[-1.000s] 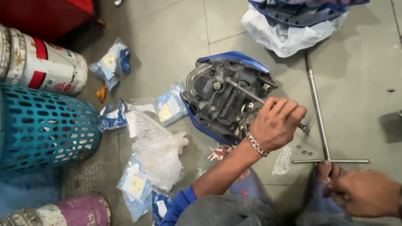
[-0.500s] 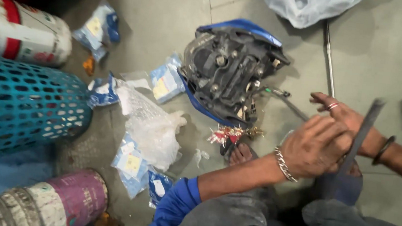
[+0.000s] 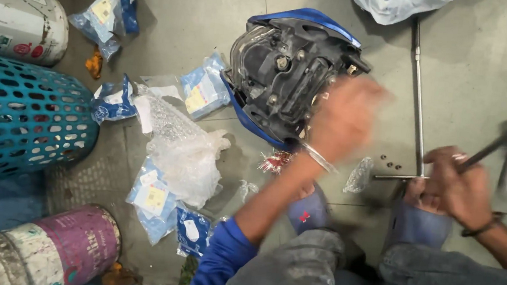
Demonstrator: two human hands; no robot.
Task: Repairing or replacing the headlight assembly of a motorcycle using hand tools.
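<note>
Head view: your blurred left hand (image 3: 344, 117), grip unreadable, hovers over the rigid, brittle-looking headlight housing (image 3: 289, 78) while your right hand (image 3: 454, 190) clasps a stiff metal rod (image 3: 485, 153).

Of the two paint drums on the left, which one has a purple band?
The drum at the bottom left, lying on its side below the teal basket, has the purple band. The other drum, at the top left, is white and red.

One head-worn view, looking steeply down at the concrete floor (image 3: 216, 11) from close above. The person's knees fill the bottom edge. No second view shares the scene.
</note>
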